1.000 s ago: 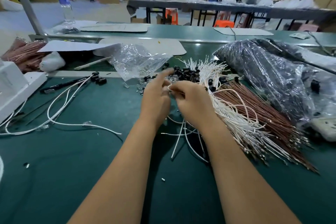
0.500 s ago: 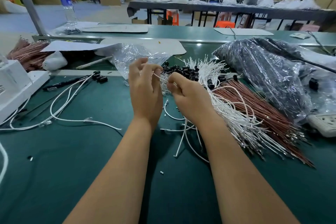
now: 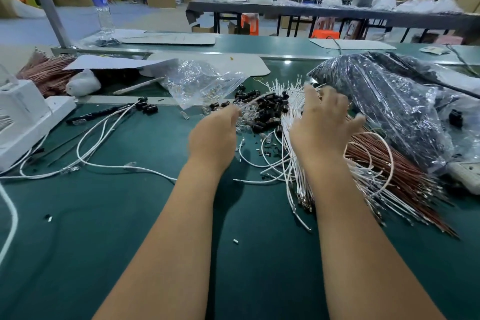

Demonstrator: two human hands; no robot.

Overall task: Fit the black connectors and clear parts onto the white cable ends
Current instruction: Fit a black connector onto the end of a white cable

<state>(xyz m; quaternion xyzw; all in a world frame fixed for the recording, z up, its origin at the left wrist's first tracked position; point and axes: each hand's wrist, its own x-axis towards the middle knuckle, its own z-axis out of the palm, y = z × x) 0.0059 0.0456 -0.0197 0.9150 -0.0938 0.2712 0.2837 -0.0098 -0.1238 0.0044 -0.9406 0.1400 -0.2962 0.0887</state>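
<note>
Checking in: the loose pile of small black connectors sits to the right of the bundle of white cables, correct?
No. The head view shows the pile of small black connectors lying left of the bundle of white cables; the reddish-brown wires lie to the cables' right.

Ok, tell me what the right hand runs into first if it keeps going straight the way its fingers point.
Probably the white cable ends fanned out just beyond the right hand, whose fingers are spread and point away over the bundle. Depth is unclear; the hand may already hover above them.

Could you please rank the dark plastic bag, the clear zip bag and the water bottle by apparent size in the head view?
1. Dark plastic bag
2. Clear zip bag
3. Water bottle, though it stands farther away, so its true rank is unsure.
</note>
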